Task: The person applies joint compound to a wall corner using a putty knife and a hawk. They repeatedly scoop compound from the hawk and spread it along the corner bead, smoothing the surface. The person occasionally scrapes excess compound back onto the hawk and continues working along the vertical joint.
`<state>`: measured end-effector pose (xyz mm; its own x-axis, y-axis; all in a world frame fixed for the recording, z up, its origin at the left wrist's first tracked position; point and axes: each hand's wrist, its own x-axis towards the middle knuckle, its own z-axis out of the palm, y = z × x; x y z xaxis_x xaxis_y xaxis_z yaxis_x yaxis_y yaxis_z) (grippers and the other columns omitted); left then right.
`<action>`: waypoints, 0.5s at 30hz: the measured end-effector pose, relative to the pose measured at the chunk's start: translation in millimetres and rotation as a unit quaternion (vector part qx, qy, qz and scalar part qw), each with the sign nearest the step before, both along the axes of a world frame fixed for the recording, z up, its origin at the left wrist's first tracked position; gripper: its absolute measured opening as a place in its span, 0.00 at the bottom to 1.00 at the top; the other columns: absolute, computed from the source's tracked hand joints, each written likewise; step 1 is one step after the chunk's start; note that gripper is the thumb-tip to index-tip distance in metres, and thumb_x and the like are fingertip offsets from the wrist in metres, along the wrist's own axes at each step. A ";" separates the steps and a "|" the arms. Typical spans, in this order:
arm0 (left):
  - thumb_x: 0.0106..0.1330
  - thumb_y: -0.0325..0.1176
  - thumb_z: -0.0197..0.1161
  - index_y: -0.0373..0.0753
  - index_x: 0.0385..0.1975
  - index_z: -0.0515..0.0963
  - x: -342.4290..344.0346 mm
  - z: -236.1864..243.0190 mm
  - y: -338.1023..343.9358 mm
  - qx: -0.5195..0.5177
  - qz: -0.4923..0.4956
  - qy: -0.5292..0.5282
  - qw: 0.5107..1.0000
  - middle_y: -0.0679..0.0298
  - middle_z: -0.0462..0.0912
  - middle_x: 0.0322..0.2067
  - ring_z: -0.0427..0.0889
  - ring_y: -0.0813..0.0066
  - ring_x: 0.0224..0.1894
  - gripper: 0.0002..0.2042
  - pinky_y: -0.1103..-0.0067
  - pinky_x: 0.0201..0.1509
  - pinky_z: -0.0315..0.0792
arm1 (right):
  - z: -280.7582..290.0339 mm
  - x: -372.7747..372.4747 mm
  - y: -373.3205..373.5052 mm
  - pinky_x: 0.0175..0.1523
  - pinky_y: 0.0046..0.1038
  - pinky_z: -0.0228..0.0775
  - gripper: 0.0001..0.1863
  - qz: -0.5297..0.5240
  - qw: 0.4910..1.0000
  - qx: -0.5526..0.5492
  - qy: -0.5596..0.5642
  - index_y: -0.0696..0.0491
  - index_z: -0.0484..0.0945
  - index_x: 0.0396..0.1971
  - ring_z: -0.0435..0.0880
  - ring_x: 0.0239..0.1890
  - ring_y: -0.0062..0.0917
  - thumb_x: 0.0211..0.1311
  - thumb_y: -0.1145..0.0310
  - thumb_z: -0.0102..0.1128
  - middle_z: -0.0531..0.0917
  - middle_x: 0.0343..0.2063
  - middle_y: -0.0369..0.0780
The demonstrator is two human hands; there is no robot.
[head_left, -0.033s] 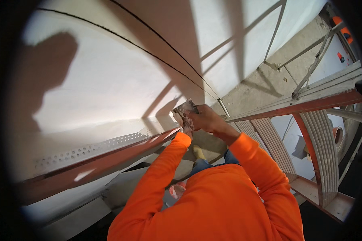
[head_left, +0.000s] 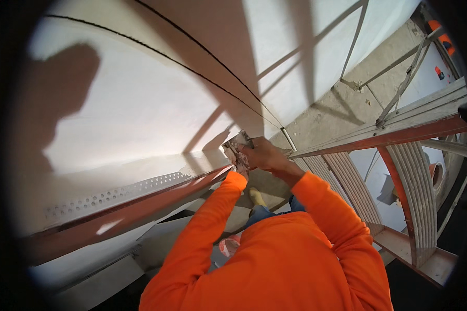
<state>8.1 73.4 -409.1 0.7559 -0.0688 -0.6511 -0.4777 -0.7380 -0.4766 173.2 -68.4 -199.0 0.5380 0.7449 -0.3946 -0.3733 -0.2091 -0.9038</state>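
My left hand (head_left: 239,167) and my right hand (head_left: 263,154) meet at a plaster-smeared metal scraper (head_left: 237,142) near the wall's lower edge, both closed around it, with their fingers partly hidden behind one another. Just left of them, a perforated metal strip (head_left: 121,191) runs along the bottom of the pale wall (head_left: 114,124), above a red-brown beam (head_left: 114,223). Two dark cords (head_left: 192,73) cross the wall toward a short white pipe (head_left: 288,139) beyond my right hand.
Metal ladder-like treads (head_left: 407,202) and a long rail (head_left: 379,137) fill the right, with scaffold bars (head_left: 407,83) and a concrete ledge (head_left: 347,103) beyond. Below me are a yellow boot (head_left: 256,196) and a pink bucket (head_left: 228,246). Orange objects (head_left: 441,41) lie at the upper right rim.
My hands and the scraper have shifted very slightly downward. The surroundings look the same.
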 end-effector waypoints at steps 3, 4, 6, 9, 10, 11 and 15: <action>0.73 0.36 0.46 0.27 0.68 0.66 -6.5 1.1 -0.9 -0.002 0.000 0.005 1.000 0.45 0.64 0.70 0.58 0.45 0.74 0.27 0.58 0.78 0.48 | -33.2 -4.2 19.5 0.41 0.37 0.79 0.21 0.100 0.991 -0.072 -0.058 0.63 0.83 0.42 0.87 0.34 0.36 0.69 0.56 0.61 0.86 0.31 0.51; 0.73 0.36 0.46 0.27 0.68 0.66 -9.4 1.6 -0.9 -0.001 -0.001 0.007 1.000 0.45 0.64 0.70 0.58 0.45 0.74 0.27 0.58 0.78 0.48 | -29.8 -3.6 24.9 0.44 0.41 0.79 0.23 0.139 0.985 -0.082 -0.064 0.63 0.82 0.45 0.89 0.38 0.43 0.68 0.54 0.61 0.87 0.34 0.55; 0.73 0.36 0.46 0.27 0.68 0.66 -10.8 0.7 -0.5 -0.001 -0.004 0.009 1.000 0.45 0.64 0.69 0.58 0.45 0.74 0.27 0.57 0.78 0.48 | -2.1 -0.7 28.3 0.42 0.41 0.79 0.21 0.168 0.977 0.005 -0.134 0.63 0.82 0.43 0.88 0.35 0.43 0.69 0.56 0.58 0.86 0.34 0.55; 0.73 0.37 0.45 0.27 0.69 0.66 -8.4 -1.8 -0.2 -0.004 -0.002 0.011 1.000 0.45 0.64 0.69 0.58 0.45 0.74 0.27 0.57 0.78 0.48 | 66.4 7.2 17.5 0.40 0.37 0.79 0.22 0.194 0.972 0.080 -0.102 0.62 0.83 0.41 0.85 0.31 0.37 0.71 0.55 0.58 0.85 0.31 0.52; 0.73 0.37 0.45 0.27 0.69 0.66 -7.4 -2.6 -0.7 -0.003 -0.002 0.012 1.000 0.45 0.64 0.69 0.58 0.45 0.74 0.27 0.57 0.78 0.48 | 87.7 8.5 14.4 0.39 0.34 0.78 0.22 0.167 0.982 0.083 0.018 0.62 0.83 0.41 0.83 0.30 0.32 0.72 0.54 0.58 0.84 0.29 0.49; 0.73 0.37 0.45 0.27 0.69 0.65 -6.3 -3.3 -0.9 -0.003 -0.003 0.014 1.000 0.45 0.64 0.69 0.58 0.45 0.74 0.27 0.57 0.78 0.48 | 103.5 11.6 3.1 0.39 0.32 0.77 0.22 0.171 0.981 0.092 -0.008 0.61 0.83 0.42 0.82 0.30 0.29 0.72 0.53 0.59 0.84 0.29 0.46; 0.73 0.37 0.45 0.27 0.69 0.65 -6.6 -4.8 -0.8 0.001 -0.011 0.021 1.000 0.45 0.64 0.69 0.58 0.44 0.74 0.28 0.57 0.78 0.48 | 96.3 24.5 -47.8 0.39 0.25 0.72 0.20 0.034 0.971 0.233 0.047 0.58 0.83 0.43 0.77 0.32 0.18 0.76 0.54 0.57 0.82 0.29 0.34</action>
<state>1.5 72.6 -414.0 0.7262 -0.0839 -0.6823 -0.5132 -0.7265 -0.4569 197.7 -116.1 -102.7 0.4600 0.8865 -0.0510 -0.4586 0.1880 -0.8686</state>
